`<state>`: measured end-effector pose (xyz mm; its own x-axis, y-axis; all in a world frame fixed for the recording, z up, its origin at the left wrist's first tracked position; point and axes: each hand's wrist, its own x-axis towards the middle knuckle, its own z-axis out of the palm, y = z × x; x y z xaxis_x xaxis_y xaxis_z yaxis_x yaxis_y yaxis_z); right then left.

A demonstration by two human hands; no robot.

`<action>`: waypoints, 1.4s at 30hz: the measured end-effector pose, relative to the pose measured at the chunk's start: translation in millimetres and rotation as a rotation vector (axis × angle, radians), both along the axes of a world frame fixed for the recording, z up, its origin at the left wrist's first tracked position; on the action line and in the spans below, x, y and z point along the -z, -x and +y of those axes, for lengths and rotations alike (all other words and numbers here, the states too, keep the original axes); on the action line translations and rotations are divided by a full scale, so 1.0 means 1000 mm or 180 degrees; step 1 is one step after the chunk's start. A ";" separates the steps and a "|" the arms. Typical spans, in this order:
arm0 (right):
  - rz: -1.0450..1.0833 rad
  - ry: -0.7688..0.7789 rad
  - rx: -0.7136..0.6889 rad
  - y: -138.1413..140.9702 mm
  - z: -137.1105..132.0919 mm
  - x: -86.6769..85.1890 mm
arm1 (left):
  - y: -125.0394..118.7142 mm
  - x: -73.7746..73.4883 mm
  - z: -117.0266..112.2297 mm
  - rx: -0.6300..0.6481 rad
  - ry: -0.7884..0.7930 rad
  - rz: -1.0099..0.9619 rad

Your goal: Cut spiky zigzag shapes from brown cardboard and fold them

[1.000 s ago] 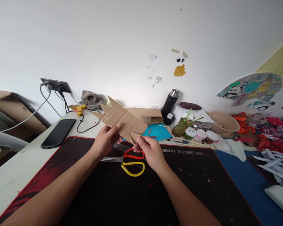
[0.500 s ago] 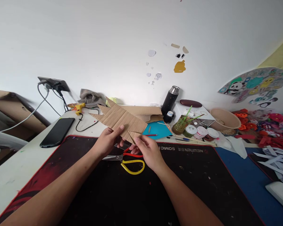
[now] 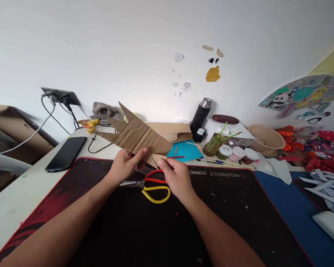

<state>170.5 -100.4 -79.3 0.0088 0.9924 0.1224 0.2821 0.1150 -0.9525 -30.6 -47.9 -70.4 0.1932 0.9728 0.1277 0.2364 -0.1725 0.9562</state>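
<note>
Over the counter [image 3: 19, 194], the spiky cardboard [image 3: 140, 139], clamped by the left hand [image 3: 126, 165] at its lower edge and the right hand [image 3: 176, 174] at its slit corner, could tear if those grips pulled apart. Behind rises a white wall [image 3: 100, 48]; below lie a dark mat [image 3: 133, 230] and scissors [image 3: 140, 184].

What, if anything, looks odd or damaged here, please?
The white lettering on the black mat appears upside down from here, and a stray red scrap lies there. The cardboard piece has a slit beside the right hand, perhaps intended.
</note>
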 end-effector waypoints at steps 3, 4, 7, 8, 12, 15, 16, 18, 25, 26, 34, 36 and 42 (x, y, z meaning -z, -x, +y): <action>0.0006 -0.0004 -0.0062 -0.001 0.000 -0.002 | -0.002 -0.004 -0.002 0.0053 0.0181 -0.0290; 0.0036 -0.0006 -0.0075 -0.001 0.000 -0.003 | -0.003 -0.005 -0.002 0.0063 0.0260 -0.0364; 0.0157 0.0020 -0.0095 -0.001 0.000 -0.005 | -0.005 -0.004 -0.002 0.0028 0.0446 -0.0634; 0.0205 0.0046 -0.0105 -0.001 0.001 -0.005 | -0.006 -0.002 -0.001 0.0024 0.0500 -0.0771; 0.0511 0.0312 -0.0352 -0.001 0.002 -0.004 | -0.008 -0.001 0.000 0.0034 0.0717 -0.1185; 0.0708 0.0415 -0.0528 -0.001 0.001 -0.005 | -0.009 -0.006 0.000 -0.0058 0.0866 -0.1340; 0.0739 0.0397 -0.0544 0.000 0.001 -0.005 | -0.010 -0.007 0.000 -0.0074 0.0928 -0.1385; 0.0789 0.0389 -0.0560 0.000 0.001 -0.004 | -0.010 -0.007 0.000 -0.0059 0.1019 -0.1438; 0.1148 0.0510 -0.0591 0.002 0.003 0.003 | -0.010 -0.004 -0.001 -0.0093 0.0949 -0.1472; 0.1202 0.0512 -0.0626 0.002 0.003 0.004 | -0.012 -0.005 -0.001 -0.0140 0.0971 -0.1545; 0.1448 0.0594 -0.0718 0.005 0.002 0.006 | -0.016 -0.009 -0.001 -0.0207 0.1127 -0.1760; 0.1438 0.0579 -0.0688 0.005 0.002 0.006 | -0.015 -0.011 -0.002 -0.0177 0.1085 -0.1686; 0.1150 0.0508 -0.0536 0.002 0.002 0.004 | -0.013 -0.017 -0.004 -0.0114 0.0955 -0.1328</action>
